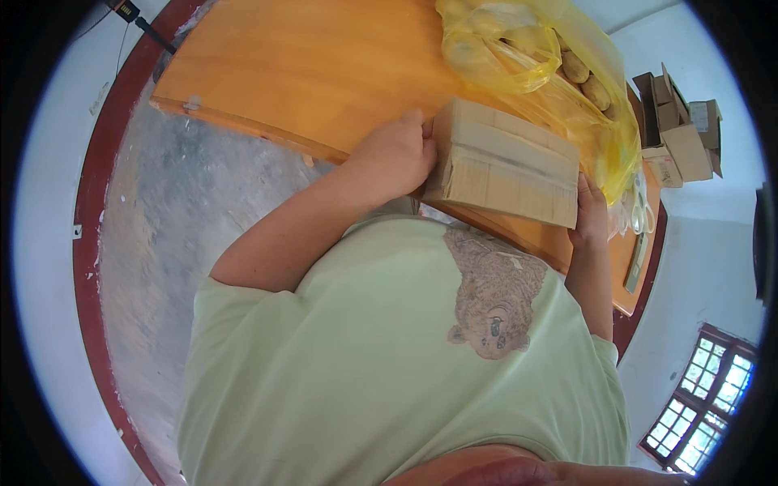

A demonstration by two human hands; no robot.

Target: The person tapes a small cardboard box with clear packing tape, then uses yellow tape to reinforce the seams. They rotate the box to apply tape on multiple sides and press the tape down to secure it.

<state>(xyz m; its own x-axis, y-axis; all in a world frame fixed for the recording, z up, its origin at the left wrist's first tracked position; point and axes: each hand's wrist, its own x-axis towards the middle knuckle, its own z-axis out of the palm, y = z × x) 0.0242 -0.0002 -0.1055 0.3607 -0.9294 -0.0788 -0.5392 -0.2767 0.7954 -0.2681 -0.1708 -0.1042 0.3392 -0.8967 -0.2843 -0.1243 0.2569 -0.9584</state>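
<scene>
A closed cardboard box (506,166) with a strip of tape along its top is at the near edge of the orange table. My left hand (397,158) has its fingers curled against the box's left end. At the opposite end my right hand (592,212) grips the side, its fingertips partly hidden behind the cardboard. Right behind the box lies a yellow plastic bag (527,69), and several brown, oblong, potato-like things (585,77) show inside it. Whether the box rests on the table or is lifted slightly, I cannot tell.
The orange table (308,65) stretches away to the left. White-handled scissors (644,212) and a flat narrow strip (636,263) lie at its right end. Open cardboard boxes (677,130) stand beyond on the right. A dark tool-like object (134,16) is at the upper left.
</scene>
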